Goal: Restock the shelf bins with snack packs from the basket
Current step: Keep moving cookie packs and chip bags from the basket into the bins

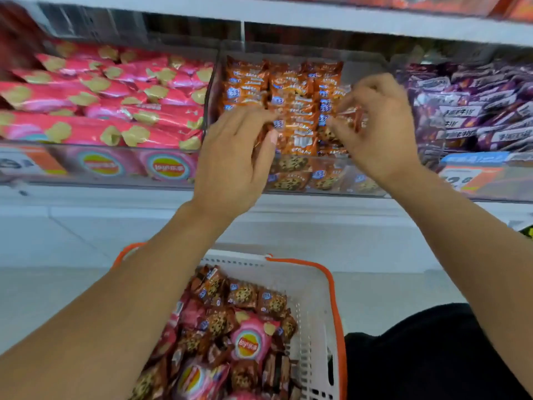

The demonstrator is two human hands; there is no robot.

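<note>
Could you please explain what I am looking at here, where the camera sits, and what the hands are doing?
There is no machine here: a person wears one wide-angle camera on the head, looking forward and down, so you see their own two bare arms. Both hands reach into the middle shelf bin, which holds orange cookie packs. The left hand and the right hand each grip what looks like a cookie pack, though motion blur hides details. The bin to the left holds pink chip packs; the one to the right holds purple packs. Below the arms sits a white basket with an orange rim, holding mixed cookie and chip packs still to be shelved.
</note>
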